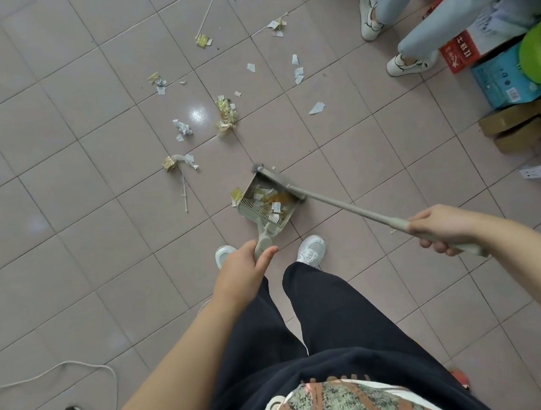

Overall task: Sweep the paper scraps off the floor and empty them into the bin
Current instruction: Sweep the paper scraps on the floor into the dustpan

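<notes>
Below, left hand (248, 264) grips dustpan (267, 201); right hand (440, 229) grips broom (347, 208), bristles hidden.

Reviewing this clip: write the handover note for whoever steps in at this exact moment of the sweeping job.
Left hand grips the dustpan handle; pan sits on the floor, already holding some scraps.
Right hand grips the broom handle; its head is at the pan's mouth.
Done: one batch swept in.
Left: scattered paper scraps farther ahead, one gold piece by the pan's edge, then emptying. No bin clearly identifiable.
</notes>
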